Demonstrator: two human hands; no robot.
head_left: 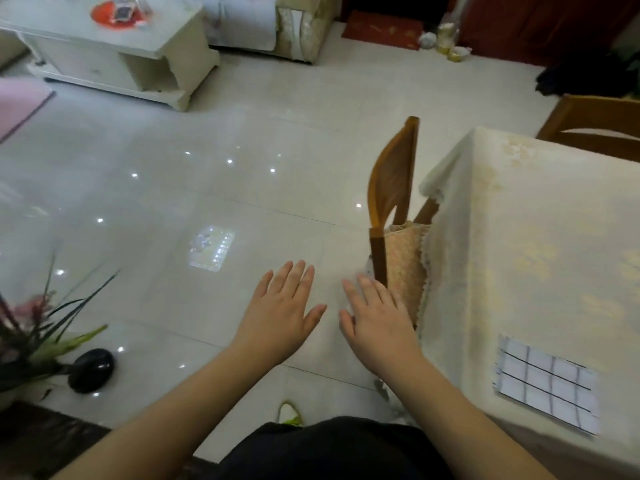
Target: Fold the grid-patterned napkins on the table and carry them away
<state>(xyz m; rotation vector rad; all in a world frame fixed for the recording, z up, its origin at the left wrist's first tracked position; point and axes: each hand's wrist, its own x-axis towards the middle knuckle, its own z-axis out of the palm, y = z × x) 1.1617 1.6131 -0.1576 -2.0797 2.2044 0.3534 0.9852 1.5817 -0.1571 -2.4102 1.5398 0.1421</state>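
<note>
A white napkin with a dark grid pattern (546, 382) lies flat near the front left edge of the table (540, 244), which is covered by a cream floral cloth. My left hand (282, 311) and my right hand (375, 322) are stretched out side by side over the tiled floor, palms down, fingers straight, holding nothing. Both hands are left of the table and apart from the napkin. The right hand is closest to the table's hanging cloth edge.
A wooden chair (394, 188) with a patterned cushion is pushed against the table's left side. Another wooden chair (595, 123) stands at the far side. A potted plant (38, 327) and dark vase (91, 370) sit at the left. A white coffee table (114, 50) stands far back.
</note>
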